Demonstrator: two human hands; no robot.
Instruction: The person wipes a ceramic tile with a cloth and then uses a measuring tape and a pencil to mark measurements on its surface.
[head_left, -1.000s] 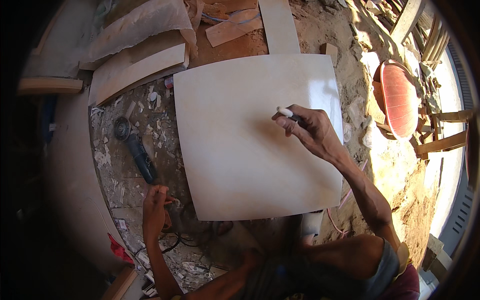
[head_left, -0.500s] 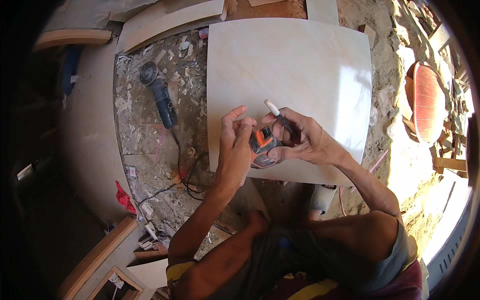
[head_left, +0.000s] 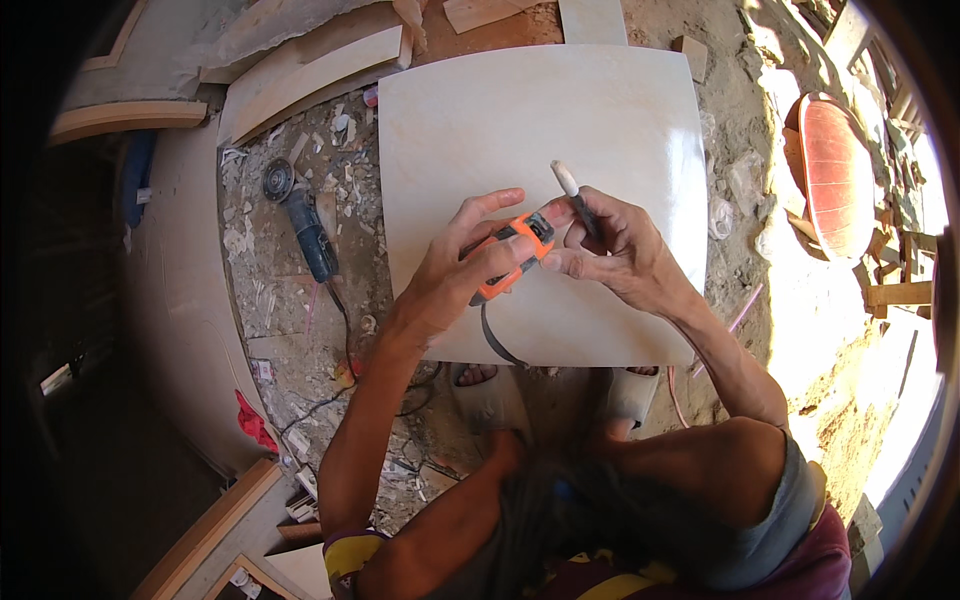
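Observation:
My left hand (head_left: pixel 470 255) grips an orange and black tape measure (head_left: pixel 515 255), with some fingers raised around it; a dark strap (head_left: pixel 490 335) hangs from it. My right hand (head_left: pixel 630 250) is closed on a white-and-black marker (head_left: pixel 570 188), held upright at a tilt, and its fingertips touch or nearly touch the tape measure's right end. Both hands are above a large pale square tile (head_left: pixel 460 120) with a glossy face, lying on the rough ground in front of my sandalled feet (head_left: pixel 625 395).
An angle grinder (head_left: pixel 305 225) with a cord lies among rubble left of the tile. Wooden boards (head_left: pixel 310 70) lie at the back left, a red cloth (head_left: pixel 252 420) at lower left. A red oval basin (head_left: pixel 830 180) and timber offcuts are on the sunlit right.
My left hand came up from the lower left to over the tile, and the tape measure appeared between my hands. It is now gripped in my left hand, the marker still in my right.

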